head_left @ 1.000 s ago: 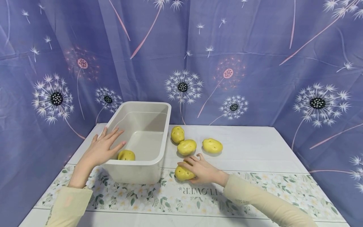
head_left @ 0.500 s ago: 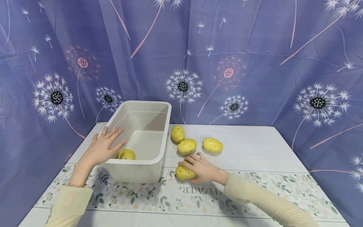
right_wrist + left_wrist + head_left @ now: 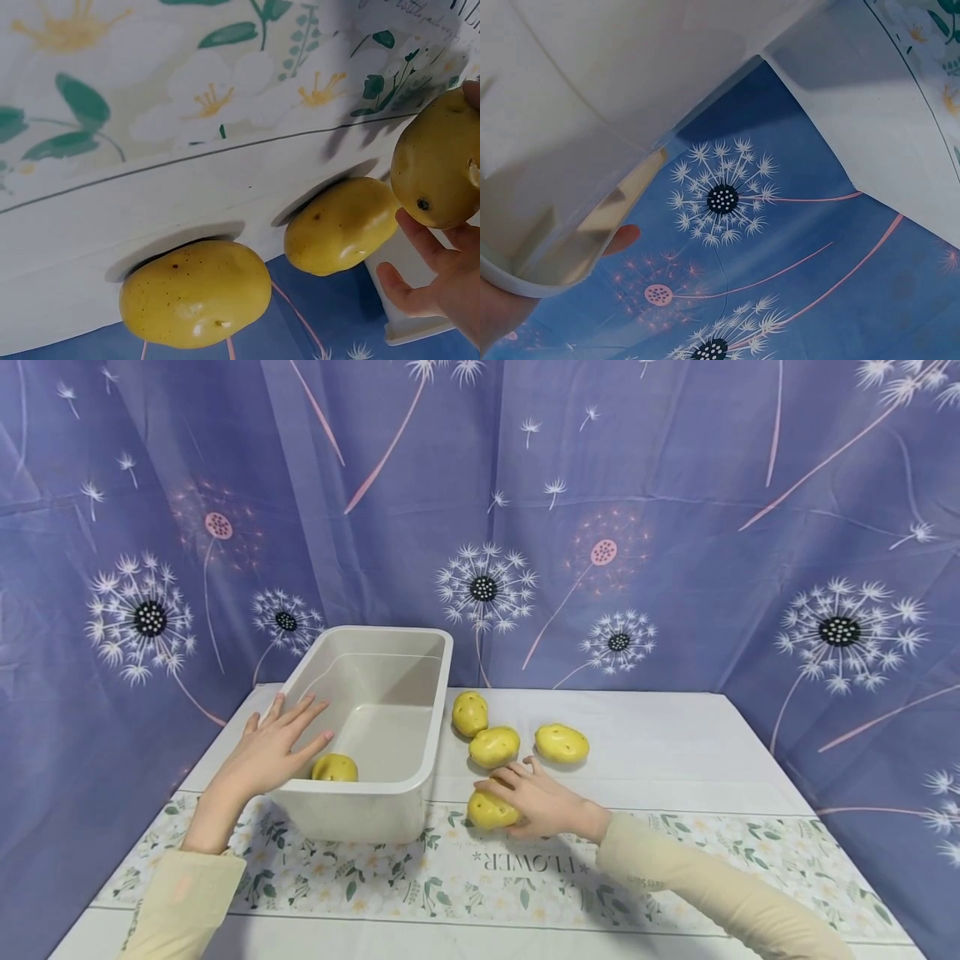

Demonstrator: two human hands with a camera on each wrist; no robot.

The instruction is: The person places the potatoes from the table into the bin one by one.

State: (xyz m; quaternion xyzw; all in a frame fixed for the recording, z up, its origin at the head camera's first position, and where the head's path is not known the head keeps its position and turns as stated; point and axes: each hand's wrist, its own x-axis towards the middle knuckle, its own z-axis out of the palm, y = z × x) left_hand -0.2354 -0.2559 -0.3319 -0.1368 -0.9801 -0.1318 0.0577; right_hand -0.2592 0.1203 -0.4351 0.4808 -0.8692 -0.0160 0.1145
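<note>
My right hand (image 3: 551, 806) curls its fingers round a yellow potato (image 3: 492, 809) above the patterned strip of the table. In the right wrist view that potato (image 3: 441, 159) sits in the grasp of the hand (image 3: 450, 281), partly cut off by the frame's edge. My left hand (image 3: 262, 756), fingers spread and fairly straight, lies over the near left rim of a light grey plastic bin (image 3: 438, 727). Inside the bin, close to its near wall, is another potato (image 3: 335, 768). In the left wrist view only part of the left hand (image 3: 502, 315) shows beside the bin (image 3: 570, 187).
Behind the held potato lie three more: one potato (image 3: 470, 714) at the bin's right side, a second potato (image 3: 494, 747) touching or almost touching it, and a third potato (image 3: 562, 744) farther right. A purple dandelion-print curtain (image 3: 675, 527) encloses the white table (image 3: 660, 752).
The right hand and its potato have shifted slightly up and to the right in the head view. The left hand, the bin and the other potatoes stay where they were.
</note>
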